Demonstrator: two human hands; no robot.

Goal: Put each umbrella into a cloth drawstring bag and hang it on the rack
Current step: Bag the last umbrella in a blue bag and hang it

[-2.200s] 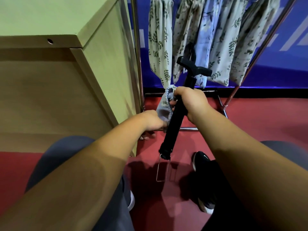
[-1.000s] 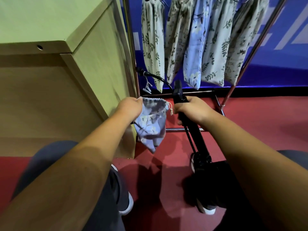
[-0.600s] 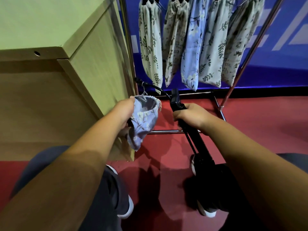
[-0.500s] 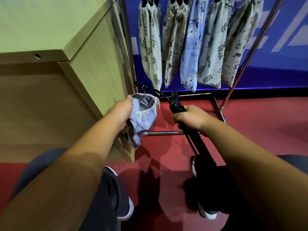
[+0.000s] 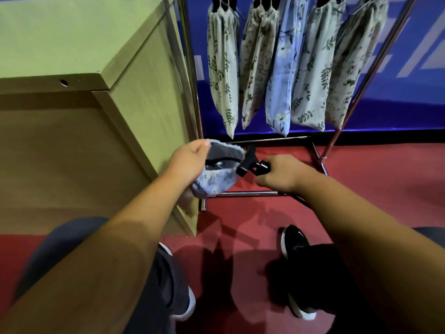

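Holding open the pale-blue floral cloth drawstring bag (image 5: pixel 216 182), the left hand (image 5: pixel 190 162) pinches its rim; the right hand (image 5: pixel 281 175) grips the black folded umbrella (image 5: pixel 245 165), its end at the bag's mouth between the hands. Insertion is just starting, and next it likely needs sliding straight in.

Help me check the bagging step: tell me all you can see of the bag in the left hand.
The bag is a small light-blue cloth pouch with a pale floral print and a gathered drawstring rim. It hangs bunched and limp in the air beside the cabinet. The left hand grips its rim, holding the mouth open toward the umbrella, whose black strap lies across the mouth.
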